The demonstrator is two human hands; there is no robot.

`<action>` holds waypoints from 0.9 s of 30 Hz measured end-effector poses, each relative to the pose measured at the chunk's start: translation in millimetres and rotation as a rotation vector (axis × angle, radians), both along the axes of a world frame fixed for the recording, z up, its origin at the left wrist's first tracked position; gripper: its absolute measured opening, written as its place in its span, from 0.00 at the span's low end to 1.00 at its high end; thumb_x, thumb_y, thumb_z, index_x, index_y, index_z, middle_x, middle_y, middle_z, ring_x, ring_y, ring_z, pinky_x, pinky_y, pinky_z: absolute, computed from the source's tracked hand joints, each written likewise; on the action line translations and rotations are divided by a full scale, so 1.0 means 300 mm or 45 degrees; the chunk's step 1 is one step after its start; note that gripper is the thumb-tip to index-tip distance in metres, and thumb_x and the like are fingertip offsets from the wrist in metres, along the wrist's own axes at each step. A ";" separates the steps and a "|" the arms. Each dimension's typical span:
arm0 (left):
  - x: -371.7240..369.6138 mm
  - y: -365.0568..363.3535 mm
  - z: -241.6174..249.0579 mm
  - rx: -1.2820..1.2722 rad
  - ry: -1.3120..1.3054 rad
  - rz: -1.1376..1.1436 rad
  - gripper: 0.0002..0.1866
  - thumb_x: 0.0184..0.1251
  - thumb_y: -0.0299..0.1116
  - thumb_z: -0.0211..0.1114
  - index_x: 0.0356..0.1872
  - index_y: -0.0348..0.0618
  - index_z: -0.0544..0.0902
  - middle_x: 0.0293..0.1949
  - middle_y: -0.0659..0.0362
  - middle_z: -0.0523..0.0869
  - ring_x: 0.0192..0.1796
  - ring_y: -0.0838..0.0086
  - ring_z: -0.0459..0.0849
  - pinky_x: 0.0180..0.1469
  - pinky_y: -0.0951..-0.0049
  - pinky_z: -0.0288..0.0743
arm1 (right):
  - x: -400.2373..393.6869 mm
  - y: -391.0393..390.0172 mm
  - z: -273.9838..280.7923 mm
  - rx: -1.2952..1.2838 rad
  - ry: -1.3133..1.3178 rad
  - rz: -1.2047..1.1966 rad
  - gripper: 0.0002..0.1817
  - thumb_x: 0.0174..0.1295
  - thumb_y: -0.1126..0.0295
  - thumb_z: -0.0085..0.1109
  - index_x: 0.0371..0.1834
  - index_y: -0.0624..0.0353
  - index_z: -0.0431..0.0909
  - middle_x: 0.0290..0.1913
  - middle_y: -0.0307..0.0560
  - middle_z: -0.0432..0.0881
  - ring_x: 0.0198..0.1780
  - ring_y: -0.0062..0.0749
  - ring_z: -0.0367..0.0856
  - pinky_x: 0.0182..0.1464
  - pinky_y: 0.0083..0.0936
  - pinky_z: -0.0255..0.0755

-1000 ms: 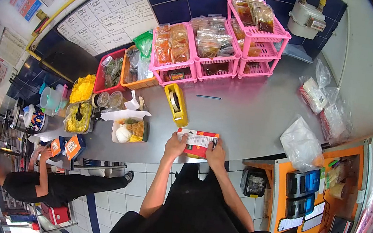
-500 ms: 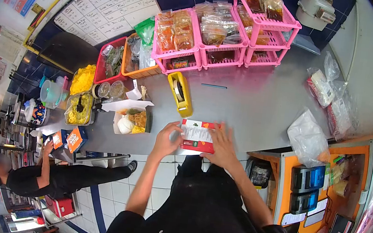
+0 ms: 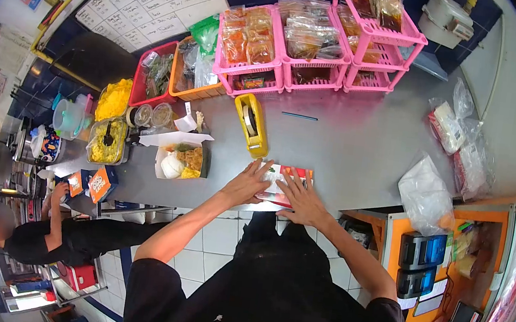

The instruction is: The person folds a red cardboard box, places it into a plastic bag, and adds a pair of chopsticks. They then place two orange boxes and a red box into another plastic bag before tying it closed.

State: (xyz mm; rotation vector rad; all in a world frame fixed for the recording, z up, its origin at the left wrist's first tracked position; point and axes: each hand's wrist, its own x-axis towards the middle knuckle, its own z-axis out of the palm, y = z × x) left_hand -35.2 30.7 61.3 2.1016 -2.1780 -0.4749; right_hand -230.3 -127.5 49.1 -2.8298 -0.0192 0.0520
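A flat red-and-white printed piece (image 3: 279,171), like a leaflet or packet, lies at the front edge of the steel counter (image 3: 352,141). My left hand (image 3: 246,184) rests flat over its left side, fingers spread. Across its right side lies my right hand (image 3: 300,199), also flat with the fingers apart, covering much of the print. Just beyond my left fingertips stands a yellow tape dispenser (image 3: 257,140). To the left is an open food box (image 3: 202,165) holding rice and fried pieces.
Pink stacked baskets (image 3: 282,79) of sauce packets line the back. A thin blue stick (image 3: 300,116) lies mid-counter. White plastic bags (image 3: 424,186) sit at right. Tubs of yellow food (image 3: 108,141) stand at left, where another person (image 3: 53,232) handles orange-and-blue boxes (image 3: 100,184).
My left hand has moved right, from the printed piece's left edge onto its top. My right hand stays on it, now flatter. The other person has shifted slightly left.
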 end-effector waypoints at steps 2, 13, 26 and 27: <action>-0.012 0.012 -0.001 -0.077 0.008 0.033 0.24 0.48 0.42 0.80 0.44 0.41 0.83 0.77 0.42 0.54 0.76 0.36 0.58 0.76 0.44 0.57 | -0.016 -0.006 -0.034 -0.030 -0.092 0.092 0.39 0.66 0.47 0.58 0.78 0.49 0.60 0.81 0.52 0.52 0.82 0.57 0.42 0.78 0.66 0.35; 0.155 -0.139 -0.045 -0.519 1.340 1.916 0.14 0.64 0.43 0.72 0.44 0.44 0.88 0.41 0.57 0.89 0.32 0.74 0.82 0.30 0.67 0.76 | 0.000 0.041 -0.085 -0.235 -0.229 -0.011 0.34 0.67 0.51 0.59 0.77 0.38 0.63 0.79 0.44 0.59 0.80 0.58 0.48 0.74 0.75 0.38; 0.001 -0.146 -0.138 -0.860 1.497 1.945 0.12 0.63 0.37 0.72 0.36 0.37 0.91 0.31 0.55 0.91 0.34 0.74 0.88 0.42 0.70 0.79 | -0.011 0.047 -0.119 -0.165 -0.319 -0.088 0.35 0.68 0.50 0.56 0.77 0.47 0.63 0.79 0.45 0.58 0.81 0.58 0.46 0.75 0.73 0.35; -0.006 -0.151 -0.122 -0.755 1.285 2.038 0.10 0.62 0.36 0.72 0.35 0.38 0.91 0.31 0.56 0.91 0.33 0.74 0.88 0.41 0.70 0.79 | -0.009 0.043 -0.119 -0.145 -0.300 -0.100 0.36 0.69 0.50 0.54 0.78 0.52 0.61 0.80 0.45 0.57 0.82 0.57 0.44 0.76 0.73 0.33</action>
